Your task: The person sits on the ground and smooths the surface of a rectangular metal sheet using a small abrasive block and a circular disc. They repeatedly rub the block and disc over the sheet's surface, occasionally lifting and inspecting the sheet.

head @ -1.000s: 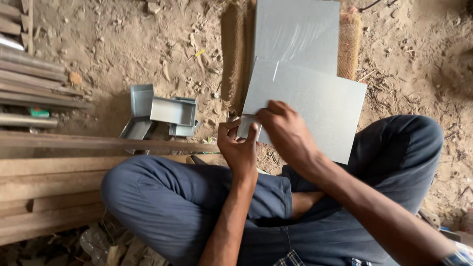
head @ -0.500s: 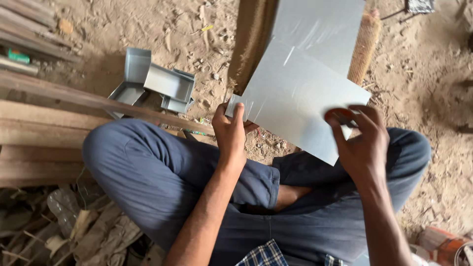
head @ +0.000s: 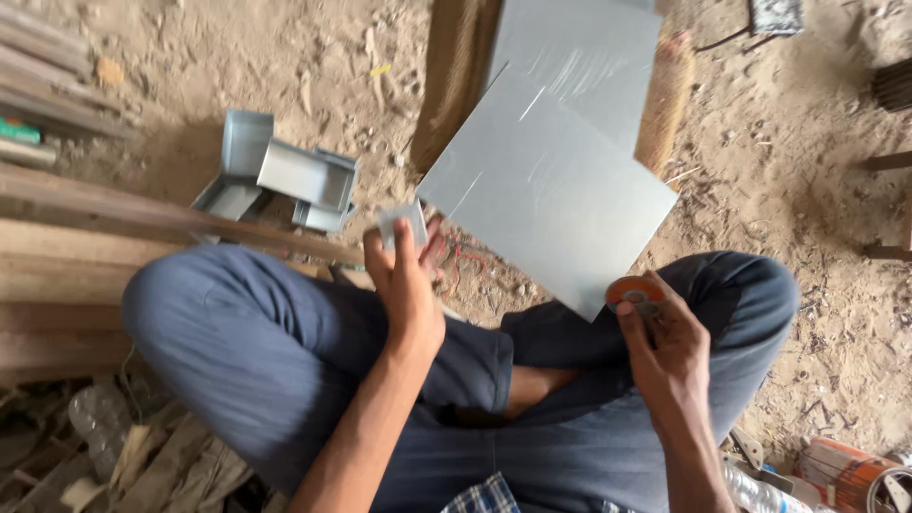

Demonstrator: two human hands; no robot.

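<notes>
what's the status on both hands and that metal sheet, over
Left hand pinches small grey metal piece. Right hand holds orange disc at grey sheet edge. Sheet rests across knee, nothing blocking.

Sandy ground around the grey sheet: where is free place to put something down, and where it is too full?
Bare sandy ground lies right of the grey sheet, up to the wooden pieces at the frame edge. Another bare patch is above the folded metal boxes. It is crowded left by the planks and between left hand and right hand.
</notes>
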